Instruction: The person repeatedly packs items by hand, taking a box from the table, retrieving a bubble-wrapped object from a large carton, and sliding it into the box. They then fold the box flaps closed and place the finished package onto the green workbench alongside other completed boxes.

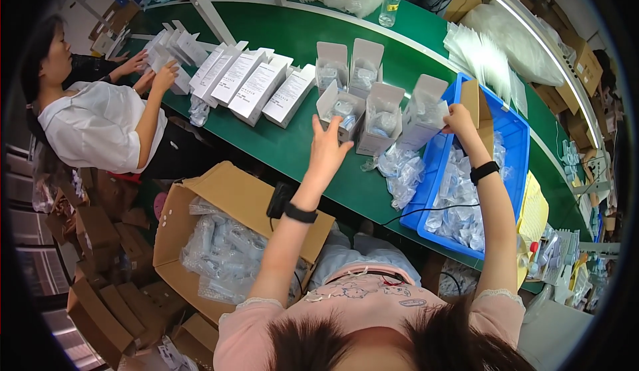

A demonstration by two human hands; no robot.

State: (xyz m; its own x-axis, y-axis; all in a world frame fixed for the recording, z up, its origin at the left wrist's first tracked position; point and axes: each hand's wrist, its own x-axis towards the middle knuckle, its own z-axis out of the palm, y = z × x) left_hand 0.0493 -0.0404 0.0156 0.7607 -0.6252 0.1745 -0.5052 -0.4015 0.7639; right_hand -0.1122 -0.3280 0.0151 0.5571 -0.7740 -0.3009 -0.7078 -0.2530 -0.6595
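Several open white cartons stand upright on the green workbench, with clear-bagged parts inside. My left hand (pixel 326 150) has its fingers spread, fingertips at the front-left carton (pixel 343 108), which leans a little. Beside it stands the front-middle carton (pixel 380 119), flap up. At the rightmost carton (pixel 419 126), my right hand (pixel 460 119) is closed, its fingertips at the edge of a clear plastic bag (pixel 432 113) in the carton's mouth. Those fingertips are partly hidden. Two more open cartons (pixel 366 55) are behind. Loose clear bags (pixel 401 171) lie in front of the right carton.
A blue bin (pixel 522 171) of bagged parts is at my right, with a cable across it. Closed white cartons (pixel 256 95) lie in a row at left. There a co-worker (pixel 100 125) handles more cartons. A cardboard box (pixel 174 238) of bagged items stands below the bench edge.
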